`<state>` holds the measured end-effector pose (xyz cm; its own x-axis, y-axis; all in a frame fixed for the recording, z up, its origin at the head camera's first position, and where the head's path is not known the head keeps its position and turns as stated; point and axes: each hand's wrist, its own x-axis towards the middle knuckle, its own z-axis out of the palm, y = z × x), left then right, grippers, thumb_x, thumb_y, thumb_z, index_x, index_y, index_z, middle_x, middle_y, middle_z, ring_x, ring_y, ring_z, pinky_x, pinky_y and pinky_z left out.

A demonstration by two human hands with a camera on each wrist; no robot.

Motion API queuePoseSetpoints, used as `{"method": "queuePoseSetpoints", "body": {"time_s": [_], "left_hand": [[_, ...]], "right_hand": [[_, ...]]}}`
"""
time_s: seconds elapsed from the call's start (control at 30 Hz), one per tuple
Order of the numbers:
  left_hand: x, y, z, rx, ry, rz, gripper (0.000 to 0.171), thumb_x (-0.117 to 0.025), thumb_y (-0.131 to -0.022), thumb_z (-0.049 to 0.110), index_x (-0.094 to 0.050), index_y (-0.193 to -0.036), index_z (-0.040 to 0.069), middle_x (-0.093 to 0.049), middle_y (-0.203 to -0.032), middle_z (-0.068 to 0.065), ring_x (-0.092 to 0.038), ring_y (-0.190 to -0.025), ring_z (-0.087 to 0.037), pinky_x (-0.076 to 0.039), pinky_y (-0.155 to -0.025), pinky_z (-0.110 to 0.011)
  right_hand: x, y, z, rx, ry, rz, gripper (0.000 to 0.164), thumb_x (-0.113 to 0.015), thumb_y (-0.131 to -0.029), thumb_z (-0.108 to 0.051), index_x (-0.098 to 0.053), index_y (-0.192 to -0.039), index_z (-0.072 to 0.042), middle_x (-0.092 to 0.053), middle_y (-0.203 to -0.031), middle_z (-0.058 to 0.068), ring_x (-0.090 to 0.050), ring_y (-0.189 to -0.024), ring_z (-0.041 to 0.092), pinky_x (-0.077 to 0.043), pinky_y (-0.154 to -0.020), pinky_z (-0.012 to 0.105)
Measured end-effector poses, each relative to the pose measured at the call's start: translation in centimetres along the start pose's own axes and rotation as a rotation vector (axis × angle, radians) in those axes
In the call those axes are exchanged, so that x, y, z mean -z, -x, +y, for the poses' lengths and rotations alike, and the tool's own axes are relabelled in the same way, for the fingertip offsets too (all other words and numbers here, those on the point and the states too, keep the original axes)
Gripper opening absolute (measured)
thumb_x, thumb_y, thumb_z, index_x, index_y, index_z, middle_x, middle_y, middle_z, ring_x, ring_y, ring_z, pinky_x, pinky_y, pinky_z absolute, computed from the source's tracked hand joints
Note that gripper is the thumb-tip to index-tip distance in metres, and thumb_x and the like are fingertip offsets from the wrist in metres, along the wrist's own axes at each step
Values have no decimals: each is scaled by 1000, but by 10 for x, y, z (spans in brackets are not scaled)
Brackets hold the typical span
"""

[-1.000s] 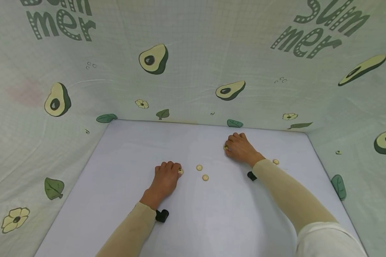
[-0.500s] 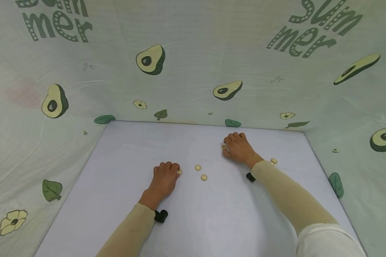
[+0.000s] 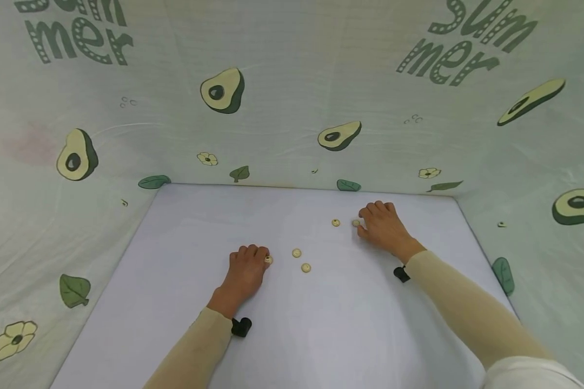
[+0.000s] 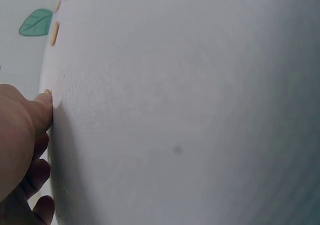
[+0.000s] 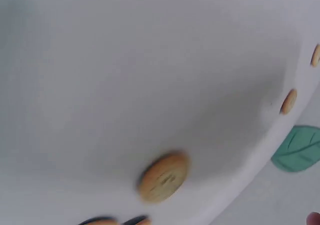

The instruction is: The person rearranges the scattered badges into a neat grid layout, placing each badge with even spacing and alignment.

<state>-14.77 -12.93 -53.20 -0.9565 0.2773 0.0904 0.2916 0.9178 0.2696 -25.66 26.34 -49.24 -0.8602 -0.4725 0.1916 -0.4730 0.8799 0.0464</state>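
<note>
Swung right grip (image 3: 383,227) further right since the earlier frame, leaving a loose button (image 3: 336,222) on the desk (image 3: 321,329) to its left. Now got a second button (image 3: 356,222) right at the tips; can't tell if pinched. Probably means one down, another in progress. Kept left grip (image 3: 246,268) clamped on a third button (image 3: 269,260).

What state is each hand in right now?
Left hand: closed, pinching a tan button.
Right hand: thumb and fingers beside another button; grip cannot be told.
</note>
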Motion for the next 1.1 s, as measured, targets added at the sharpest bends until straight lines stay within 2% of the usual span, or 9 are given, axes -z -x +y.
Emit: {"method": "queuePoseSetpoints", "body": {"time_s": [0.2, 0.33, 0.5, 0.73, 0.97, 1.1], "left_hand": [[1, 0, 0, 12, 1, -11, 22, -68, -104, 24, -63, -121, 11, -63, -110, -8, -54, -99, -29, -46, -91, -53], [1, 0, -1, 16, -3, -5, 22, -69, -104, 23, -63, -121, 10, -63, -109, -8, -54, -98, -29, -46, -89, -52], [-2, 0, -2, 1, -5, 18, 21, -71, -103, 22, -63, -118, 10, -62, -104, -7, -53, -95, -28, -46, -86, -51], [1, -1, -3, 3, 0, 12, 21, -70, -104, 23, -63, -119, 11, -62, -106, -8, -54, -95, -29, -46, -87, -52], [1, -1, -2, 9, -6, 0, 22, -70, -103, 24, -62, -120, 11, -63, -109, -8, -55, -99, -29, -46, -90, -52], [1, -1, -1, 4, -4, 2, 22, -70, -104, 24, -63, -120, 11, -63, -110, -8, -55, -99, -29, -46, -90, -52]], "right_hand": [[6, 29, 17, -70, 9, -7, 29, -67, -99, -26, -68, -115, -2, -63, -106, 13, -54, -106, 36, -39, -101, 58], [8, 46, 28, -79, 31, 13, 27, -68, -98, -23, -68, -113, 0, -63, -105, 14, -54, -104, 37, -39, -98, 59], [10, 66, 40, -48, 56, 55, 25, -72, -94, -21, -69, -109, 0, -65, -103, 15, -55, -99, 37, -41, -95, 60], [7, 92, 41, 4, 61, 13, 26, -75, -95, -24, -70, -108, -1, -67, -103, 13, -56, -96, 35, -43, -93, 59], [2, 104, 39, 43, 81, 43, 26, -76, -91, -23, -70, -104, -1, -68, -100, 14, -56, -93, 35, -44, -89, 58], [-3, 107, 40, 34, 79, 37, 25, -76, -92, -25, -69, -102, -2, -67, -100, 14, -56, -94, 34, -43, -89, 57]]}}
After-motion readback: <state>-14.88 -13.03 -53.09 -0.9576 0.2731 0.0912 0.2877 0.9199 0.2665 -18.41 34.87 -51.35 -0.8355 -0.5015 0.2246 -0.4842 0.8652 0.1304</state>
